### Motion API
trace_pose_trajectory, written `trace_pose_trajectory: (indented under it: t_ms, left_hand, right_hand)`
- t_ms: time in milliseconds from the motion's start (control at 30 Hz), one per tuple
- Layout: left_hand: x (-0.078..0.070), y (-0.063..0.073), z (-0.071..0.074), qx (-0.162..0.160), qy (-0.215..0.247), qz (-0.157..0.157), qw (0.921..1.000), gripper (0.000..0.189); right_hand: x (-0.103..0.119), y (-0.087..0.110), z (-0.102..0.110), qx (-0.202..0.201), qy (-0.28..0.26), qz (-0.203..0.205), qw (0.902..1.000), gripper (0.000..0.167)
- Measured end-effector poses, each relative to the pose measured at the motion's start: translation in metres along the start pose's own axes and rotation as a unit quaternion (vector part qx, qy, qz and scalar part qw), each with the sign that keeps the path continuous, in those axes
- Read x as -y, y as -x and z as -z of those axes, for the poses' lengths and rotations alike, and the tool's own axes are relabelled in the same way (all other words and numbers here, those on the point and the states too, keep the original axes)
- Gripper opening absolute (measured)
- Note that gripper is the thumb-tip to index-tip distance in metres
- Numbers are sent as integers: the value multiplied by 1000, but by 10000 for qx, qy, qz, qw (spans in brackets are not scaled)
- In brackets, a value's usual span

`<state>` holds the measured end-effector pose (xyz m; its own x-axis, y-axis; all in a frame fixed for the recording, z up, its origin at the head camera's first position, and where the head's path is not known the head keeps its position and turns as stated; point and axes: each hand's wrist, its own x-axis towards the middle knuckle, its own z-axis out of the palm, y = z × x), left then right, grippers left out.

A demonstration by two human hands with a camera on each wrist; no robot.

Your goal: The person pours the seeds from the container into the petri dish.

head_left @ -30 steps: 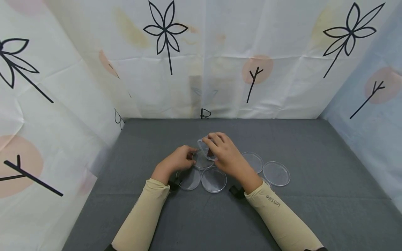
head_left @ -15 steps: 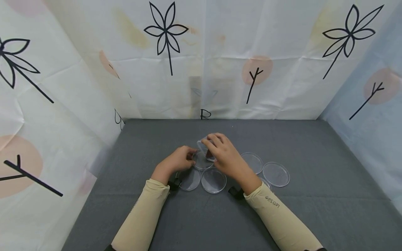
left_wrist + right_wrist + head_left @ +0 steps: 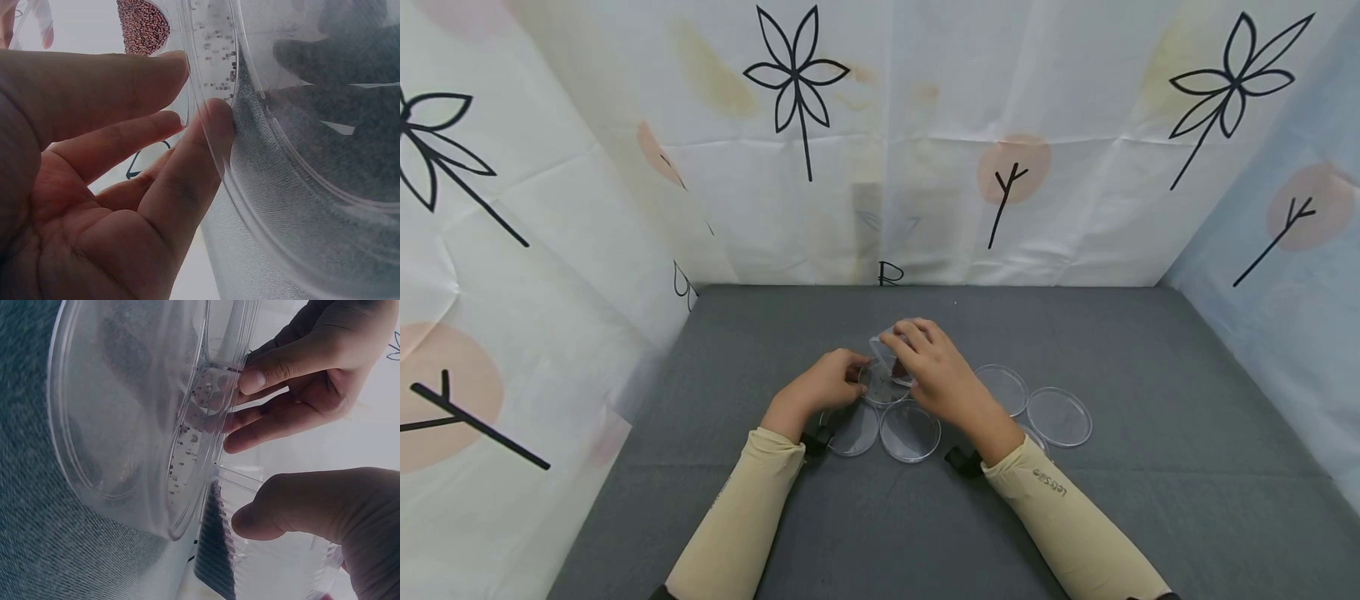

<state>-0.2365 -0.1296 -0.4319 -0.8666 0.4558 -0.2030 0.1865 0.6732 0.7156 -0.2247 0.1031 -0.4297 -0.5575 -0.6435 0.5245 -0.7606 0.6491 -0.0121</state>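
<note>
Gripped clear container point(image 3: 883, 356) in right hand point(image 3: 936, 368), tilted over dish point(image 3: 882, 389); pinched dish edge with left hand point(image 3: 827, 383) | on grey cloth point(image 3: 1180, 400), had dish just beyond two more dishes point(image 3: 910, 432) | saw brown grains point(image 3: 144, 28) in container, dark specks point(image 3: 183, 456) scattered in dish

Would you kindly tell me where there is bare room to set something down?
Bare grey cloth lies between the rightmost dish and the bluish backdrop, and between the two sleeves. It is crowded around the left hand and right hand, with other dishes and a tilted container.
</note>
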Motion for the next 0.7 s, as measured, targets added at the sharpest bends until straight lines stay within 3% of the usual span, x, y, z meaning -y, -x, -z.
trace_pose_trajectory:
  t_ms: [700]
  left_hand:
    - [2,0,1,64,33,30,10000,53]
  right_hand:
    - [3,-1,-2,-25,7,92,10000,71]
